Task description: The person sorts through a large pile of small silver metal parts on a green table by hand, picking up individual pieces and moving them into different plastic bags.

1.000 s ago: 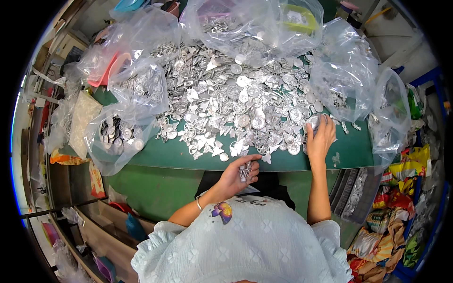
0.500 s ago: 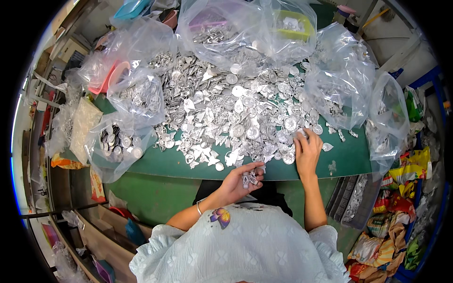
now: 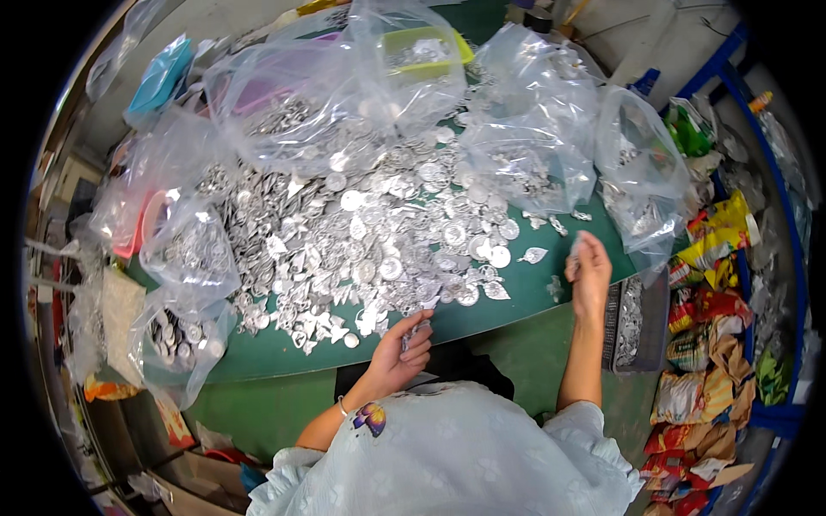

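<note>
A wide heap of silver-coloured metal charms (image 3: 370, 232) covers the middle of the green tabletop (image 3: 284, 365). My left hand (image 3: 400, 354) is at the table's near edge, curled round some small silver charms (image 3: 413, 334); the fingers hide most of them. Over the table's right part is my right hand (image 3: 591, 273), its fingers pinched on a small silvery piece (image 3: 575, 247) whose shape is blurred. A leaf-shaped charm (image 3: 533, 255) lies by itself left of that hand, and a few small charms (image 3: 557, 225) lie just beyond it.
Clear plastic bags of charms (image 3: 525, 155) ring the heap, one holding flat discs (image 3: 176, 335) at the left. A yellow-green tray (image 3: 422, 52), a blue tray (image 3: 161, 76) and a pink tray (image 3: 131, 232) stand behind. A dark crate (image 3: 638, 327) and colourful sacks (image 3: 688, 396) are at the right.
My right hand has left the heap's edge and moved right with a silvery piece in its fingers. The left hand has closed further round its charms. The view has turned to the right.
</note>
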Available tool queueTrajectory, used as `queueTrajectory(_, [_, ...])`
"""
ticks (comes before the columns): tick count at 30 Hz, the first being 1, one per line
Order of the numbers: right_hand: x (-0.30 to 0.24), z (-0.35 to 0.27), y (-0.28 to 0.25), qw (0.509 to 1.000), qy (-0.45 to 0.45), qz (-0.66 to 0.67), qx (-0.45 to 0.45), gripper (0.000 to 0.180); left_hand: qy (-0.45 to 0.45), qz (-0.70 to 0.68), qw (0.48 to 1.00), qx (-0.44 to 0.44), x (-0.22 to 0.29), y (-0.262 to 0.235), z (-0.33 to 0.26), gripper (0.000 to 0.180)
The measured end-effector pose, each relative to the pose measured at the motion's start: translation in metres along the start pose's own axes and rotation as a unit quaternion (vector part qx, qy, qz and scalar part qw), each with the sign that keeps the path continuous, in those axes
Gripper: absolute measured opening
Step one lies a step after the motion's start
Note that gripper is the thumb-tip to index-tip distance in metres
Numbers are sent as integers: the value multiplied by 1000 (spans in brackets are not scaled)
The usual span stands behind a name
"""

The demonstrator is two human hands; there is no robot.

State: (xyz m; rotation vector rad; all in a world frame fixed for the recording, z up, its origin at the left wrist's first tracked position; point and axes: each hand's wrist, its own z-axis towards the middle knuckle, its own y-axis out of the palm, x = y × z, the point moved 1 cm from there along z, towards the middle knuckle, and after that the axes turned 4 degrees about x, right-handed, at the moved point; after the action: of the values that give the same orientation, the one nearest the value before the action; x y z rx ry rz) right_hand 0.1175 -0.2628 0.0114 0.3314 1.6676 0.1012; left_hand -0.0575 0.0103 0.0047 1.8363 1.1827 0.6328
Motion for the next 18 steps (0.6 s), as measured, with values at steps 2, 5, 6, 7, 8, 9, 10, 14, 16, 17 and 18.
queueTrajectory(2, [-16,15,-25,990,-75,60,101,31,-11,-2,1000,-11,2,0,2,20])
queueTrajectory(5, [-45,31,-55,963,-210,-16,165,41,-18,3,1000,-15,2,-1,0,21])
queueTrajectory(6, [-56,39,-61,937,-282,-72,194,41,-17,6,1000,-13,2,-3,0,21])
queueTrajectory(7, [-64,49,-67,903,-347,-128,221,40,-12,14,1000,-8,1,-2,0,21])
queueTrajectory(8, [-70,63,-74,890,-348,-185,229,40,-6,21,1000,-3,1,-1,0,21])
queueTrajectory(9, [-75,75,-84,874,-344,-245,239,40,-2,28,1000,5,0,-1,-1,21])
queueTrajectory(10, [-78,85,-91,855,-343,-301,246,41,-6,34,999,-10,0,0,0,21])
queueTrajectory(14, [-69,105,-89,768,-397,-471,175,44,-12,31,999,-4,0,1,1,21])
queueTrajectory(16, [-64,110,-87,744,-400,-514,147,44,-2,44,999,28,-1,0,-2,20])
queueTrajectory(17, [-63,111,-88,731,-401,-535,135,45,-3,43,999,32,-2,-1,-4,20])
queueTrajectory(18, [-66,109,-88,657,-419,-609,149,45,-2,43,999,31,-2,-1,-4,20])
